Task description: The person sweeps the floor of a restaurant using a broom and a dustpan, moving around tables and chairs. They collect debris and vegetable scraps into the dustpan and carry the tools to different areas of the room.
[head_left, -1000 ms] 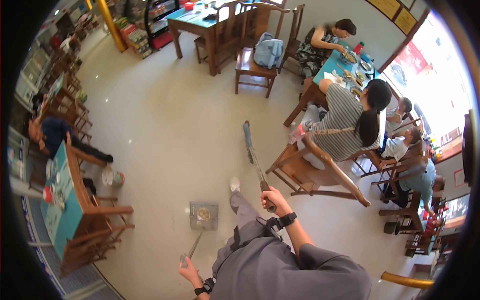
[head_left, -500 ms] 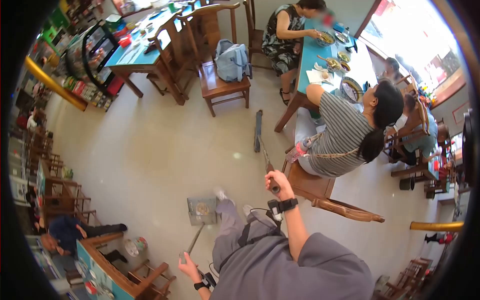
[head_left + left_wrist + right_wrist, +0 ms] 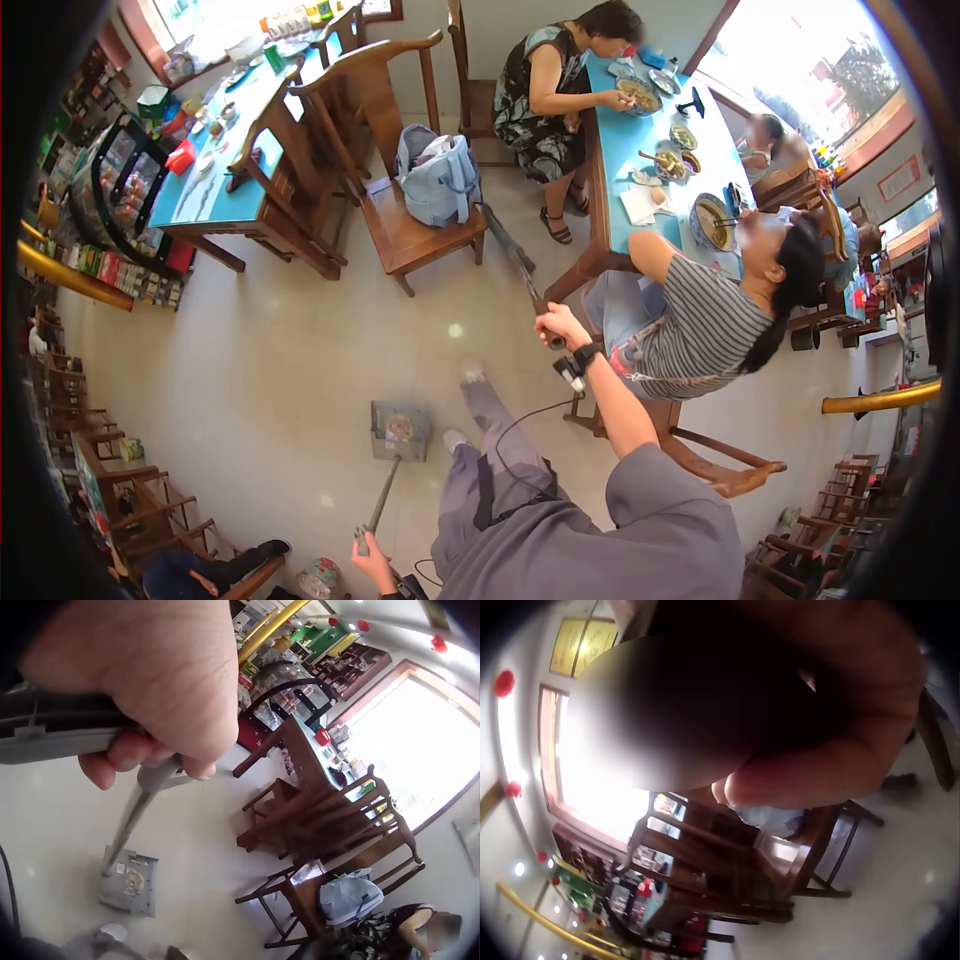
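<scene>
Plainly, the right grip [image 3: 564,325] clasped the broom [image 3: 514,248], left grip [image 3: 374,564] the dustpan [image 3: 414,452]; low strokes near the table corner [image 3: 617,232] seemed wise.

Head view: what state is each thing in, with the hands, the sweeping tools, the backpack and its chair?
Left hand, gripping the dustpan.
Right hand, gripping the broom.
Dustpan, at floor level, with a pale patch inside.
Broom, slanted; floor contact unclear.
Backpack, upright on the chair; whether zipped, unclear.
Chair, upright, bearing the backpack.
</scene>
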The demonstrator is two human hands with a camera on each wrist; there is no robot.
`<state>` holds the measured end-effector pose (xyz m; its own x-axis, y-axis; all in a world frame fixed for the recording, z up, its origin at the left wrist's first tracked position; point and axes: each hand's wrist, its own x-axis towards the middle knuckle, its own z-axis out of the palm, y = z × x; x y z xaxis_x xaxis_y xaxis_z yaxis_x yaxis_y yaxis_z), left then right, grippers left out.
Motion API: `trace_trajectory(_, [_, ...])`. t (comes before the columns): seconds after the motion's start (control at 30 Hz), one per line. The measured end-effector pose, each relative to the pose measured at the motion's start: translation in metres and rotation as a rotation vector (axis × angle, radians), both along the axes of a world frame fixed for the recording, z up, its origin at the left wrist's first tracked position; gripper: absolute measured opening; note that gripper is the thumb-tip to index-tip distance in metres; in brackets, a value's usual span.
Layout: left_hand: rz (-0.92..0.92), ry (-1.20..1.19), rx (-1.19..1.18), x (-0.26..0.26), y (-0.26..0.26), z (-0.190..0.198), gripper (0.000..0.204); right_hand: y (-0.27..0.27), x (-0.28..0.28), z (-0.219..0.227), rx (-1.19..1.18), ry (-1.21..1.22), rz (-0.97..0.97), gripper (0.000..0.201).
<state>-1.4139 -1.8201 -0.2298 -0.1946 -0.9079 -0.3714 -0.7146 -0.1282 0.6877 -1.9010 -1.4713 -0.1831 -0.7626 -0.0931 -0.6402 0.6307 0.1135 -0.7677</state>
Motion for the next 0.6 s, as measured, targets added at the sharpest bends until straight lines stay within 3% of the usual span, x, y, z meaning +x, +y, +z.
trace_trajectory(0.03, [-0.003,0.002,0.037,-0.007,-0.003,0.012,0.052,-0.003,-0.026,-0.012,0.092,0.045,0.073,0.017])
trace_trajectory(0.1, [-0.068,0.004,0.075,-0.063,0.008,0.074,0.043,-0.013,-0.082,-0.027,0.176,0.085,0.145,0.021])
trace_trajectory(0.17, [-0.215,-0.074,0.097,-0.114,0.008,0.121,0.035,-0.026,-0.122,-0.039,0.53,0.192,0.237,0.039])
trace_trajectory(0.2, [-0.233,-0.099,0.095,-0.129,0.003,0.118,0.035,-0.03,-0.142,-0.049,0.592,0.155,0.284,0.058])
trace_trajectory(0.27, [-0.22,-0.071,0.065,-0.127,-0.009,0.097,0.036,-0.036,-0.169,-0.076,0.674,0.153,0.364,0.061])
trace_trajectory(0.33, [-0.214,-0.238,0.126,-0.107,-0.035,0.063,0.035,-0.041,-0.171,-0.122,0.77,0.123,0.4,0.062])
trace_trajectory(0.4, [0.098,-0.176,0.147,-0.13,-0.037,0.06,0.055,-0.046,-0.164,-0.15,0.937,0.165,0.468,0.06])
trace_trajectory(0.5, [0.033,-0.168,0.177,-0.153,-0.051,0.066,0.057,-0.041,-0.128,-0.151,0.906,0.128,0.411,0.06])
trace_trajectory(0.6, [-0.007,-0.174,0.182,-0.194,-0.057,0.079,0.057,-0.025,-0.082,-0.137,1.067,0.245,0.415,0.061])
